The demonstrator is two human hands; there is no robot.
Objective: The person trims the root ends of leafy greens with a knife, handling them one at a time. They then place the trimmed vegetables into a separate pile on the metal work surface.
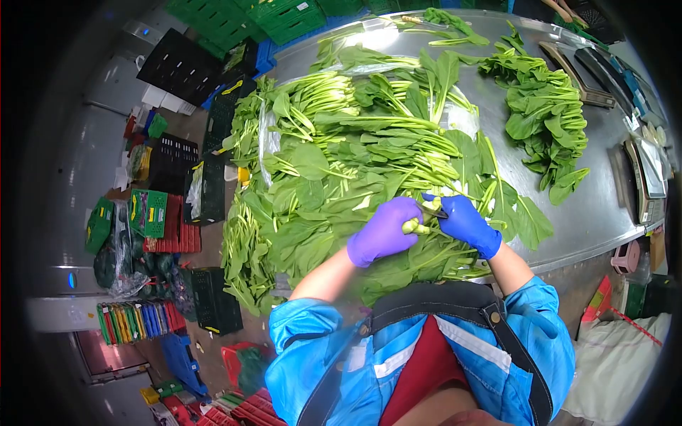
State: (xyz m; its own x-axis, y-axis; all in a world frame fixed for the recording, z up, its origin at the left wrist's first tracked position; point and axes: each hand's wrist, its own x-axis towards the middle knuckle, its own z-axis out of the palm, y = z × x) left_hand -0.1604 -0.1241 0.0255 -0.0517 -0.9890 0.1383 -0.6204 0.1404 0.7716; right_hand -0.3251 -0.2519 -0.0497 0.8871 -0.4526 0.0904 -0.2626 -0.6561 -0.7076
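A large heap of leafy green vegetables (383, 145) with pale stems covers the table in front of me. My left hand (387, 228), in a purple glove, is closed around the pale green stem ends (415, 226) of some leafy greens low over the heap. Just to its right, my right hand (465, 221), in a blue glove, is closed on a small knife (433, 211). The dark blade points left, close against the stems by my left fingers. The knife's handle is hidden in my right hand.
A row of bunched greens (543, 113) lies on the right of the metal table (490, 106). Beyond it stand weighing scales (643, 181). Dark crates (217, 302) are on the left, and green crates (277, 18) are stacked at the back. A white sack (614, 362) is at lower right.
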